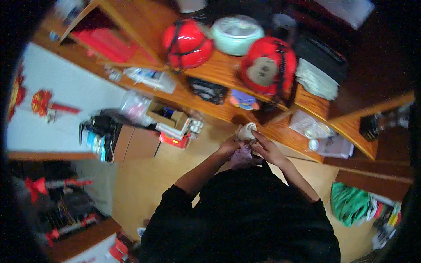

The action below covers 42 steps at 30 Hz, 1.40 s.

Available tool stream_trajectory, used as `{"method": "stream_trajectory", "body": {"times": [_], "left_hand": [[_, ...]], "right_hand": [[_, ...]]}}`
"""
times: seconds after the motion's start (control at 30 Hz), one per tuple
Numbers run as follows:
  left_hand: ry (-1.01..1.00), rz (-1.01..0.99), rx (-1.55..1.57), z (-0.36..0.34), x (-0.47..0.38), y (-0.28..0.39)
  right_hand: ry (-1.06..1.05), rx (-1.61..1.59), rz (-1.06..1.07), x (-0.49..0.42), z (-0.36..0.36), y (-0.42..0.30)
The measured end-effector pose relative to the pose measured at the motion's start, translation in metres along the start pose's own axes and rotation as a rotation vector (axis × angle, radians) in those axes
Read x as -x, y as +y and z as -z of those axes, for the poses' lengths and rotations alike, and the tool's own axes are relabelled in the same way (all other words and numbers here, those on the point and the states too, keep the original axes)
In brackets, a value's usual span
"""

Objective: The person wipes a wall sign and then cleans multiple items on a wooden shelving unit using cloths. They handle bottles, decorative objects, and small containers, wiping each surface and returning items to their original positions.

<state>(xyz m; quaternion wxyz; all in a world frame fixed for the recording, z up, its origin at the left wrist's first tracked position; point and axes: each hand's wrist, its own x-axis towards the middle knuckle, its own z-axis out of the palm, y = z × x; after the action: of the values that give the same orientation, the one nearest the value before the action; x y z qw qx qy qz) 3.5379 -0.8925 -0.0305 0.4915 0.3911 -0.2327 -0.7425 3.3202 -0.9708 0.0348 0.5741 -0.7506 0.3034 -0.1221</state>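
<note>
In front of my torso both hands are together at a small white cup-like object [246, 131] and a crumpled purple cloth [241, 157]. My left hand [229, 147] grips the cloth close beneath the white object. From the other side, my right hand [269, 151] has its fingers on the white object, its lower fingers beside the cloth. Blur hides the exact finger contacts and what the white object is.
Ahead runs a wooden shelf unit [227, 67] carrying two red helmets [189, 44] and a pale green round container [237, 36]. An open cardboard box [167, 115] stands left of my hands. A green bag [350, 203] lies at right, above the tan floor [144, 184].
</note>
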Motion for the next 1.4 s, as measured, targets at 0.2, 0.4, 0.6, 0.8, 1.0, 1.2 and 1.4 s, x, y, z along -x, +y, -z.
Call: {"method": "stream_trajectory", "body": {"times": [0.2,0.4,0.6,0.8,1.0,1.2,1.4], "left_hand": [[0.379,0.105,0.617,0.111,0.071,-0.06],[0.648,0.007,0.688,0.188,0.14,-0.099],[0.827,-0.057,0.431,0.198,0.143,-0.076],[1.142,-0.219,-0.582,0.16,0.126,0.049],[0.92,-0.568,-0.978,0.201,0.048,0.168],[1.061,-0.492,-1.064,0.187,0.048,0.172],[0.21,-0.147,-0.567,0.019,0.066,0.146]], "right_hand": [[-0.035,-0.444,-0.277,-0.011,-0.025,0.024],[-0.005,-0.261,-0.406,-0.022,-0.017,0.044],[-0.017,-0.353,-0.28,-0.036,-0.032,0.049],[-0.023,-0.18,-0.306,-0.027,-0.036,0.035],[0.041,0.01,-0.23,-0.006,-0.032,0.023],[0.201,-0.008,-0.277,0.015,-0.033,-0.024],[0.217,-0.162,-0.014,0.037,-0.004,-0.113]]}}
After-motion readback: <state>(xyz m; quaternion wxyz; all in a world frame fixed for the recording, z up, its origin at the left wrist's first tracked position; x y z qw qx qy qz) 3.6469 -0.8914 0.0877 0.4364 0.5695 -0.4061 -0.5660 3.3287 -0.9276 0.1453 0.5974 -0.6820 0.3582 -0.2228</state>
